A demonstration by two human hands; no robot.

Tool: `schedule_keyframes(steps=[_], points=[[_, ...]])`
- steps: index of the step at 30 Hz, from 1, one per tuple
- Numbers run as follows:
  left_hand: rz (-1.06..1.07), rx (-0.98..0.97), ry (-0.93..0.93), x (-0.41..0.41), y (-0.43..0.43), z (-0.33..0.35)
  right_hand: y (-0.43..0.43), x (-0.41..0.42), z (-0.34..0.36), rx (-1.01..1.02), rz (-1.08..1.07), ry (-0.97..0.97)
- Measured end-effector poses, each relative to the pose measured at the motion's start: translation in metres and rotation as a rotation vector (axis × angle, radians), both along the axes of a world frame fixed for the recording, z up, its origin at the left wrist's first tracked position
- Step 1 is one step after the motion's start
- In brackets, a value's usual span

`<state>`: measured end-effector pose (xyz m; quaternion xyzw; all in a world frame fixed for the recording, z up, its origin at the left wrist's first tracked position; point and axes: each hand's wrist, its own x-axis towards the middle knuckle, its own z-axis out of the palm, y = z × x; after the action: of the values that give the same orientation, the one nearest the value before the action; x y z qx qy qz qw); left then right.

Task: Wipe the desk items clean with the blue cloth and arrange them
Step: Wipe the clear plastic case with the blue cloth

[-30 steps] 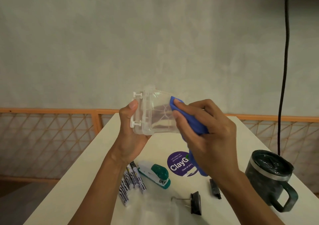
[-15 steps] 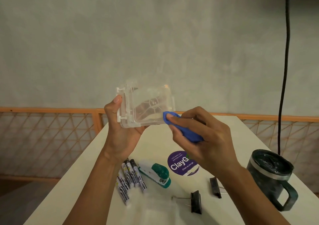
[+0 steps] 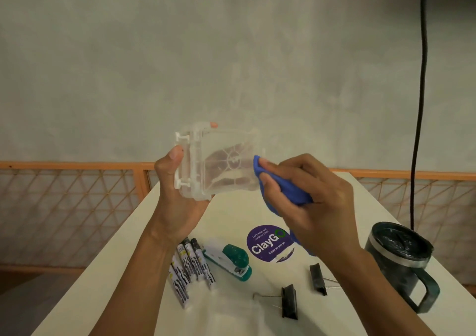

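Note:
My left hand (image 3: 177, 201) grips a clear plastic container (image 3: 219, 160) and holds it up above the white desk (image 3: 123, 258), thumb on its hinged left edge. My right hand (image 3: 309, 196) holds a bunched blue cloth (image 3: 286, 188) and presses it against the container's right edge. On the desk below lie several black-and-white markers (image 3: 189, 266), a green and white stapler (image 3: 229, 258) and two black binder clips (image 3: 289, 301) (image 3: 318, 279).
A dark mug (image 3: 401, 261) with a handle stands at the right of the desk. A round purple sticker (image 3: 268, 243) sits in the middle. An orange lattice railing (image 3: 69, 196) runs behind the desk, and a black cable (image 3: 418, 129) hangs down the wall.
The container has shifted left and turned squarer to me. The cloth has slid from its face down and off to its right edge.

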<state>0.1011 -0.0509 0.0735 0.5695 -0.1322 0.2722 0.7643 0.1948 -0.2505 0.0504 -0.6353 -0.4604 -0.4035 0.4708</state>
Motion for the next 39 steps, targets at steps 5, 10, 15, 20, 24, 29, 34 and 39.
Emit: schedule_keyframes(steps=[5, 10, 15, 20, 24, 29, 34, 39], points=[[-0.075, 0.031, 0.034, 0.002, -0.008, -0.002, -0.002, -0.009, 0.012, 0.080, 0.002, 0.025], [-0.062, 0.015, 0.002, -0.001, -0.005, -0.001, 0.005, -0.023, 0.010, 0.013, 0.047, -0.075], [-0.066, 0.027, 0.011, 0.003, -0.004, -0.006, 0.003, -0.021, 0.009, 0.072, 0.013, 0.024], [-0.084, 0.025, 0.019, 0.002, -0.002, -0.005, 0.003, -0.027, 0.012, 0.057, 0.078, 0.005], [-0.087, 0.085, 0.016, 0.003, -0.002, -0.007, -0.001, -0.025, 0.013, 0.085, 0.036, 0.069], [-0.087, 0.147, 0.018, 0.002, 0.000, -0.006, 0.000, -0.032, 0.010, 0.009, 0.101, 0.031], [-0.028, 0.308, 0.008, 0.004, 0.011, -0.008, -0.014, -0.017, 0.023, 0.112, 0.046, 0.154], [-0.095, 0.390, 0.003, 0.006, 0.013, -0.011, -0.012, -0.018, 0.020, 0.008, 0.032, 0.062]])
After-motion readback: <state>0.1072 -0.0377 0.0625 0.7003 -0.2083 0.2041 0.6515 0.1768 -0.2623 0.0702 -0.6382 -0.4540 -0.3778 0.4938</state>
